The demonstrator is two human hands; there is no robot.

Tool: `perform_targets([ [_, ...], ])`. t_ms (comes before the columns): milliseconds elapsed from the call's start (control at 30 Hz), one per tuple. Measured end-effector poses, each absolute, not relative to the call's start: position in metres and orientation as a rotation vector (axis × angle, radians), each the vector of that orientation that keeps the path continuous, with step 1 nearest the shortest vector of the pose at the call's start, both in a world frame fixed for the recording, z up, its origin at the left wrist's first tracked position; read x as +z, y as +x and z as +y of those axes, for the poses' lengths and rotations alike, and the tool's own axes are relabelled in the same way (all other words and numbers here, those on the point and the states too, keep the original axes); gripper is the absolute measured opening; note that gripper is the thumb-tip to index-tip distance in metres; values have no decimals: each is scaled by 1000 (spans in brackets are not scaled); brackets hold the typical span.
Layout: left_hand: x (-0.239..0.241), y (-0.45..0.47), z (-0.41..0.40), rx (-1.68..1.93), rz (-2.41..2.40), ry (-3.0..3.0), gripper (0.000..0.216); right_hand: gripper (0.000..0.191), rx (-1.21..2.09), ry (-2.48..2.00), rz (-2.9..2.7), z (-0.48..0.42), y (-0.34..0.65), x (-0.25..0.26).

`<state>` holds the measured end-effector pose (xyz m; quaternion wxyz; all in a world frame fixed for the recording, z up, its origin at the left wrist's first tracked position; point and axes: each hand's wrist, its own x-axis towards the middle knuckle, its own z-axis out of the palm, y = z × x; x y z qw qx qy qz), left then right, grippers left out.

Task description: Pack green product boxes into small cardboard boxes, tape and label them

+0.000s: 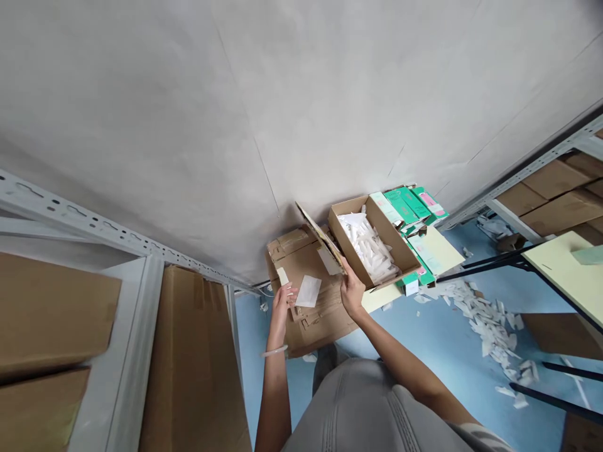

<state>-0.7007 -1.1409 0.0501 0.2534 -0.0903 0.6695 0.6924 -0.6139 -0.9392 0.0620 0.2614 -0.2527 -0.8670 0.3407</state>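
Head view: your right hand (351,290) is gripping lower end of cardboard flap (320,242), fingers closed round it, just below frame centre. Your left hand (282,300) is touching edge of white packet (308,291), fingers loosely curled; cannot tell if pinching. Both are hovering over closed carton (301,256). Open box (394,237) holding more white packets is sitting right of flap, beside green boxes (407,204).

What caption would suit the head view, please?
Right hand grips a cardboard flap; left hand touches a flattened carton.
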Motion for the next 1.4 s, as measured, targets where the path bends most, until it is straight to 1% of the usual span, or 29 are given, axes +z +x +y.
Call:
perform_targets([
  [67, 47, -701, -1147, 1824, 1862, -307, 66, 41, 1023, -763, -2170, -939, -605, 80],
  [133, 44, -699, -1151, 1779, 1916, -332, 62, 33, 1096, -833, -2009, -936, -593, 100],
  [267, 51, -698, -1148, 1800, 2036, -297, 57, 33, 1297, -913, -1731, -910, -560, 140],
  [333, 65, -700, -1137, 1864, 2129, -195, 57, 32, 1468, -834, -1631, -888, -539, 157],
  [400, 87, -703, -1120, 1923, 2256, -30, 56, 36, 1630, -725, -1531, -864, -515, 169],
  [500, 132, -698, -1078, 1963, 2429, 263, 54, 43, 1758, -678, -1406, -830, -468, 179],
  [567, 162, -685, -1039, 1972, 2422, 515, 51, 43, 1771, -706, -1367, -809, -429, 181],
  [633, 182, -660, -991, 1931, 2252, 726, 52, 42, 1747, -728, -1343, -789, -385, 181],
  [700, 189, -626, -937, 1848, 2030, 833, 53, 41, 1688, -755, -1310, -769, -336, 180],
  [833, 173, -540, -829, 1677, 1737, 914, 53, 42, 1564, -864, -1190, -728, -234, 177],
  [1033, 142, -429, -711, 1376, 1665, 969, 52, 46, 1360, -1084, -1040, -675, -107, 157],
  [1233, 122, -376, -610, 1239, 1562, 1048, 56, 47, 1235, -1210, -973, -616, -44, 129],
  [1400, 107, -341, -493, 1213, 1495, 1143, 51, 47, 1165, -1258, -924, -540, -9, 116],
])
